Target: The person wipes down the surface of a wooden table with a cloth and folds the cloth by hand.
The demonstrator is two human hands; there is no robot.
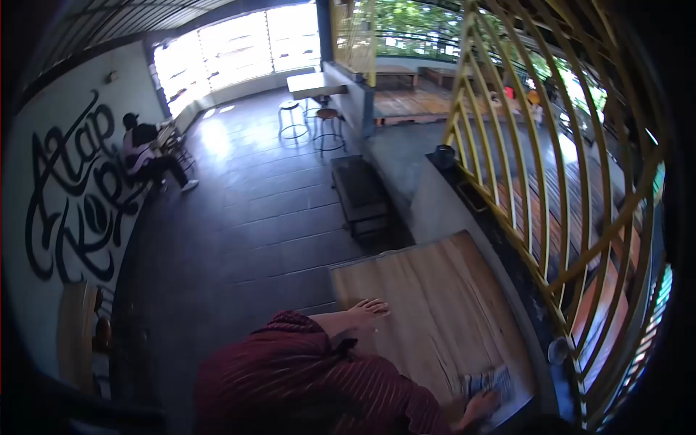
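Note:
My left hand (370,308) lies on the left edge of a wooden tabletop (428,290), its fingers stretched out and nothing in it. Near the table's lower right corner, my right hand (484,404) grips a grey, patterned cloth (489,381), which is spread partly flat against the wood. Blur hides some of the fingers and the cloth's far edge. Maroon striped sleeves and shirt (304,377) cover much of the lower middle of the view.
Along the table's right runs a low wall with a yellow slatted screen (507,167). A dark bench (359,192) stands beyond the table, with stools (328,125) and a light table (315,84) farther back. A person (148,152) sits by the lettered left wall.

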